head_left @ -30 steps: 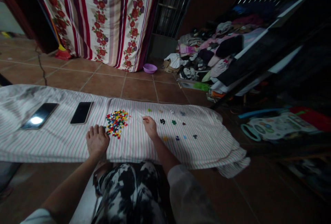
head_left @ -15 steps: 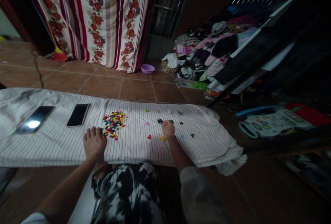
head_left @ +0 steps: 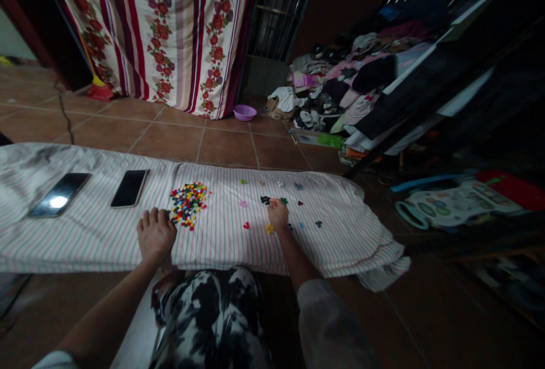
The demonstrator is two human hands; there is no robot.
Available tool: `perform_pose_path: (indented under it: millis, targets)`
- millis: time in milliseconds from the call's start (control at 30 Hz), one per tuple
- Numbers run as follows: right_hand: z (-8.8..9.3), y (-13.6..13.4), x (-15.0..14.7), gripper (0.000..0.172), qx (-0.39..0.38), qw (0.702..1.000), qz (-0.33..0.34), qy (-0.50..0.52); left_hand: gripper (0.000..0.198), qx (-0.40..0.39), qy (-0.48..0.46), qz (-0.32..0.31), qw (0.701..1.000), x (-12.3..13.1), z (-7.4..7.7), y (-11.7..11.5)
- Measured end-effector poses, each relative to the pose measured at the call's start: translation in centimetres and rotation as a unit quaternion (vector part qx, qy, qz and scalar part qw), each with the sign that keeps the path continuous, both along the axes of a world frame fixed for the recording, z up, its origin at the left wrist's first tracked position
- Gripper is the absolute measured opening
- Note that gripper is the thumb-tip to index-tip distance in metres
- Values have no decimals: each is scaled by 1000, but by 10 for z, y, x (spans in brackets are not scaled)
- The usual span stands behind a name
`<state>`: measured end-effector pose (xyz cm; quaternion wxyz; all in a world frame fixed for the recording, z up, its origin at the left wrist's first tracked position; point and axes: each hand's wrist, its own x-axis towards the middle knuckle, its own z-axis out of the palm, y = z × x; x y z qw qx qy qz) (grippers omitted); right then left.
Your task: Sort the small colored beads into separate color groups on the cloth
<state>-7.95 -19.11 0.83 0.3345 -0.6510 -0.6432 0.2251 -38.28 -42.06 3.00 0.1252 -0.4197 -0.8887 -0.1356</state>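
Observation:
My left hand [head_left: 156, 234] lies on the striped cloth with its fingers apart, touching the near left edge of a heap of small multicoloured pieces [head_left: 188, 204]. Over to the right, my right hand [head_left: 278, 214] has thumb and fingers pinched together beside a small cluster of black pieces [head_left: 264, 200]. Whatever sits between those fingertips is too small to make out. Around that hand are little single-colour groups: green pieces [head_left: 284, 201], yellow pieces [head_left: 269, 228], red pieces [head_left: 246, 225], pink pieces [head_left: 243, 204] and dark grey pieces [head_left: 318, 224].
Two phones [head_left: 129, 188] lie on the cloth [head_left: 221, 244] at the left. More small groups, such as lime pieces [head_left: 243, 181] and white pieces [head_left: 280, 184], sit along the far side. Beyond are a purple basin [head_left: 244, 112] and heaped clothes [head_left: 336, 82] on the floor.
The camera view has shifted slightly. Both hands keep nearly the same places, the right one still pinched beside the black pieces.

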Motion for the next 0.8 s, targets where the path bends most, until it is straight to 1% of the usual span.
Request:
perform_pose_path:
  millis: [133, 200, 267, 333, 400, 467, 700, 800]
  targets:
    - [-4, 1, 1, 26, 8, 999, 5, 40, 35, 7, 1, 2, 1000, 0, 0, 0]
    - [-4, 2, 1, 27, 23, 999, 0, 31, 35, 9, 2, 1, 1000, 0, -1, 1]
    - [-2, 0, -1, 28, 62, 998, -4, 12, 35, 11, 2, -3, 1000, -1, -3, 1]
    - [0, -5, -8, 30, 109, 994, 7, 8, 35, 14, 4, -7, 1000, -2, -4, 0]
    - [3, -12, -20, 29, 143, 989, 39, 19, 36, 17, 4, -8, 1000, -2, -6, 0]
    - [6, -21, -37, 29, 153, 984, 83, 28, 36, 18, 2, -7, 1000, -3, -6, 0]
    - [13, -59, -107, 27, 91, 966, 241, 17, 36, 16, -5, 1, 1000, -2, -5, 1]
    - [15, -72, -130, 24, 64, 956, 285, -8, 36, 14, -9, 2, 1000, -1, -3, 1]
